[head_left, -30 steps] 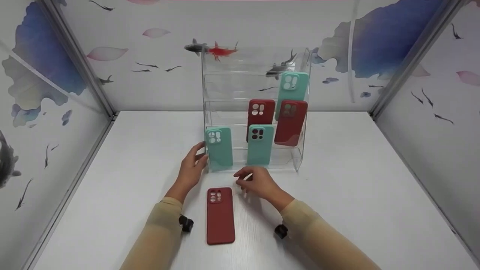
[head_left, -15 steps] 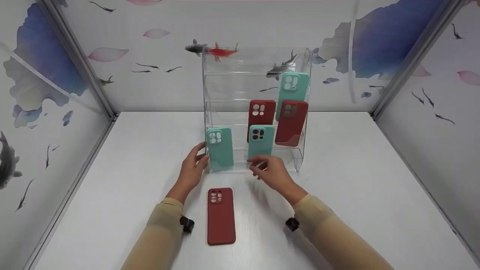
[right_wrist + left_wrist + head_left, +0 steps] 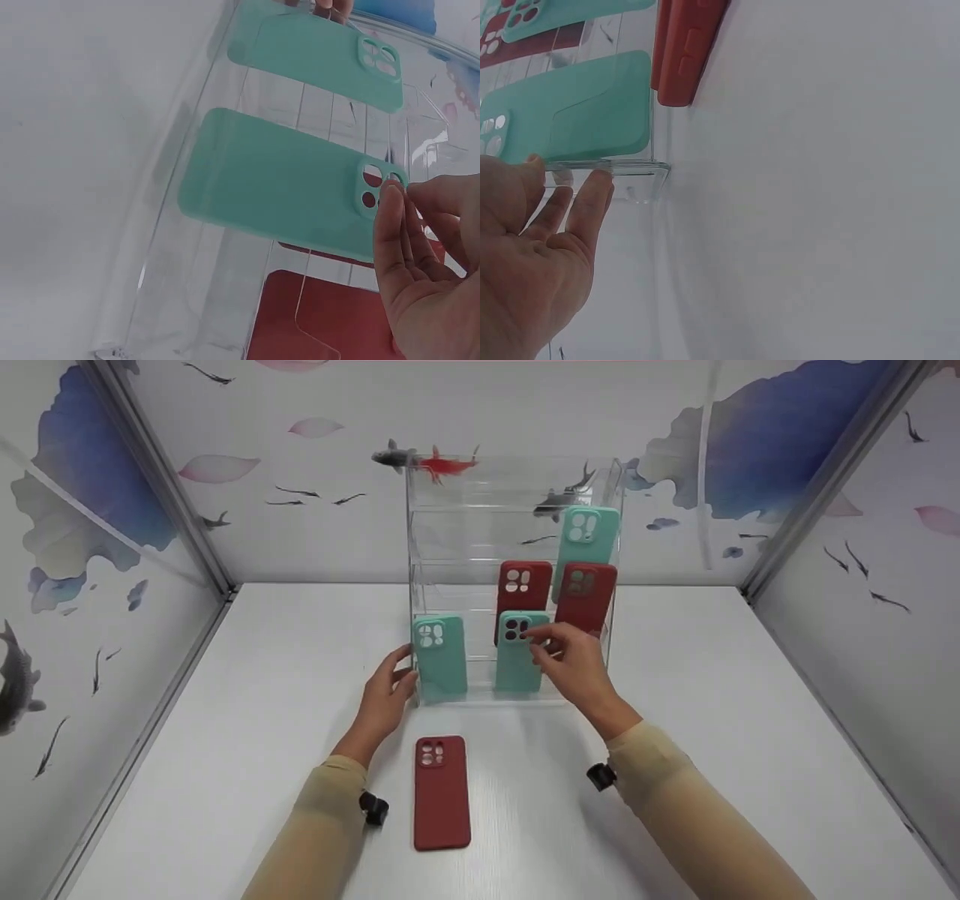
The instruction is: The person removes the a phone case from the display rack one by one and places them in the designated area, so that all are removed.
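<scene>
Overhead, the right hand (image 3: 574, 660) reaches the top of the middle teal case (image 3: 517, 656) on the clear rack (image 3: 510, 480); the left hand (image 3: 386, 694) rests open at the rack's left edge. A red case (image 3: 442, 793) lies on the bench (image 3: 225, 720). Left wrist: straight fingers (image 3: 585, 210) touch the acrylic corner. Right wrist (closest look): fingertips (image 3: 390, 217) touch the case's camera cutout, no grip visible.

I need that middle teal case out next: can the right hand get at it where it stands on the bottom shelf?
Probably yes. The right hand is already at the top of the middle teal case, fingertips by its camera cutout, and the clear rack looks open-fronted there.
</scene>
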{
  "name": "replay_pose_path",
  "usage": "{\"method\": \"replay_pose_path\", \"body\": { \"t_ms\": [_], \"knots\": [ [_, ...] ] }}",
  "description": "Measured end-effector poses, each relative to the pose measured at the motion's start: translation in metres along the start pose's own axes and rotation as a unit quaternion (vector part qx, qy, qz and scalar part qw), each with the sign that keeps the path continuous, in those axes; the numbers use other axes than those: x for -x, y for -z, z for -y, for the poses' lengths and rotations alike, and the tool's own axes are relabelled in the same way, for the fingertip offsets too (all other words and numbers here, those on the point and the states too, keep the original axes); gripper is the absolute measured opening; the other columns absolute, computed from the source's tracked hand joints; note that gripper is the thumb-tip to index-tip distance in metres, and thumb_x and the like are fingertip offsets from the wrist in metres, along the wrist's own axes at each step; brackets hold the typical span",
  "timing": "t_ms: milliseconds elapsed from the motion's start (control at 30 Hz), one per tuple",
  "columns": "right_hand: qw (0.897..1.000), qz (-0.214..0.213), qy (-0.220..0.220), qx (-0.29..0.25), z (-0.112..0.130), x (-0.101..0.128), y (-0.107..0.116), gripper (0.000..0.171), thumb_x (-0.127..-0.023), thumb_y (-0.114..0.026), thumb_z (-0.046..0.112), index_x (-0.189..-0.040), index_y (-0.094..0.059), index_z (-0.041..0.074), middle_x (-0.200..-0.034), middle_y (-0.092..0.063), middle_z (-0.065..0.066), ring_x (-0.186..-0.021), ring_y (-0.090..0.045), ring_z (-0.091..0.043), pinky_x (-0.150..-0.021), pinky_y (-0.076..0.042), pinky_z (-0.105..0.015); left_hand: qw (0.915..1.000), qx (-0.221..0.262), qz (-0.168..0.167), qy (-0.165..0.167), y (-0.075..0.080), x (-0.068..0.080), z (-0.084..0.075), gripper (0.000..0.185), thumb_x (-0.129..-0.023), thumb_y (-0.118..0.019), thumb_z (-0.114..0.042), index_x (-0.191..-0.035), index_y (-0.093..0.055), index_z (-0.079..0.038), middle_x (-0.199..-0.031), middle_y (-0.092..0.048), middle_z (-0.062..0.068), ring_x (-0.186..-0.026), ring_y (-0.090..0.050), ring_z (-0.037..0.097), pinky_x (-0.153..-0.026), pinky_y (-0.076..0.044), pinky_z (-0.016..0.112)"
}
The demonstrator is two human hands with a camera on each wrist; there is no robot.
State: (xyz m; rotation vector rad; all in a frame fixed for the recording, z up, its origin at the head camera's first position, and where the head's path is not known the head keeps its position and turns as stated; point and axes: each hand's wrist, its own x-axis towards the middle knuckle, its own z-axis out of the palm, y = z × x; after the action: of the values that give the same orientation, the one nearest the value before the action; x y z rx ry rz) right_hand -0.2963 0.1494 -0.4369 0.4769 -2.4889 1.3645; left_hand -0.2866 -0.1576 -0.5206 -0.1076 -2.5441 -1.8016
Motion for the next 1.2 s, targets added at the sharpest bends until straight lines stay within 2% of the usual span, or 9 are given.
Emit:
{"method": "replay_pose_path", "body": {
  "t_ms": [233, 433, 633, 800, 1033, 1200],
  "knots": [
    [0.997, -0.045, 0.043, 0.052, -0.002, -0.008, 0.009, 0.018, -0.096, -0.071, 0.005, -0.112, -0.077, 0.011, -0.100, -0.072, -0.005, -0.081, -0.063, -0.016, -0.072, -0.058, -0.016, 1.0000, 0.003, 0.000, 0.002, -0.001, 0.001, 0.000, 0.053, -0.111, -0.049, -0.024, -0.161, -0.033, -0.022, -0.166, -0.035, 0.002, -0.146, -0.048, 0.027, -0.113, -0.053, 0.030],
    [0.995, -0.065, 0.045, 0.061, -0.007, -0.010, 0.013, 0.020, -0.096, -0.072, 0.004, -0.115, -0.075, 0.009, -0.106, -0.069, -0.007, -0.087, -0.068, -0.016, -0.080, -0.064, -0.024, 1.0000, 0.003, 0.001, 0.006, -0.003, 0.003, 0.002, 0.053, -0.111, -0.049, -0.026, -0.161, -0.033, -0.023, -0.167, -0.035, 0.002, -0.146, -0.047, 0.026, -0.113, -0.053, 0.029],
    [0.997, -0.053, 0.029, 0.048, -0.011, -0.018, 0.015, 0.029, -0.097, -0.071, 0.003, -0.125, -0.071, 0.008, -0.114, -0.068, -0.013, -0.088, -0.069, -0.019, -0.080, -0.068, -0.035, 1.0000, 0.001, -0.003, 0.007, -0.002, 0.003, 0.001, 0.052, -0.111, -0.049, -0.025, -0.161, -0.033, -0.023, -0.167, -0.035, 0.002, -0.147, -0.047, 0.027, -0.115, -0.052, 0.032],
    [0.998, -0.036, 0.018, 0.053, -0.014, -0.020, 0.013, 0.038, -0.097, -0.071, 0.005, -0.134, -0.069, 0.014, -0.120, -0.068, -0.010, -0.091, -0.067, -0.020, -0.088, -0.067, -0.036, 1.0000, 0.002, -0.003, 0.007, -0.002, 0.001, 0.000, 0.052, -0.111, -0.048, -0.025, -0.161, -0.033, -0.024, -0.167, -0.034, 0.001, -0.147, -0.046, 0.027, -0.115, -0.052, 0.033],
    [0.998, -0.031, 0.019, 0.051, -0.016, -0.020, 0.009, 0.035, -0.097, -0.071, 0.004, -0.130, -0.072, 0.012, -0.120, -0.068, -0.010, -0.091, -0.066, -0.020, -0.087, -0.065, -0.035, 0.9998, 0.005, 0.000, 0.019, -0.002, 0.001, 0.000, 0.053, -0.111, -0.049, -0.024, -0.162, -0.031, -0.023, -0.168, -0.033, 0.001, -0.148, -0.045, 0.027, -0.115, -0.052, 0.031],
    [0.998, -0.036, 0.011, 0.049, -0.018, -0.022, 0.011, 0.031, -0.098, -0.070, 0.003, -0.128, -0.072, 0.011, -0.117, -0.068, -0.009, -0.089, -0.067, -0.019, -0.084, -0.065, -0.032, 0.9999, 0.008, -0.001, 0.015, -0.002, -0.001, 0.000, 0.053, -0.111, -0.048, -0.023, -0.162, -0.032, -0.023, -0.167, -0.033, 0.001, -0.148, -0.045, 0.027, -0.115, -0.052, 0.031]
  ]
}}
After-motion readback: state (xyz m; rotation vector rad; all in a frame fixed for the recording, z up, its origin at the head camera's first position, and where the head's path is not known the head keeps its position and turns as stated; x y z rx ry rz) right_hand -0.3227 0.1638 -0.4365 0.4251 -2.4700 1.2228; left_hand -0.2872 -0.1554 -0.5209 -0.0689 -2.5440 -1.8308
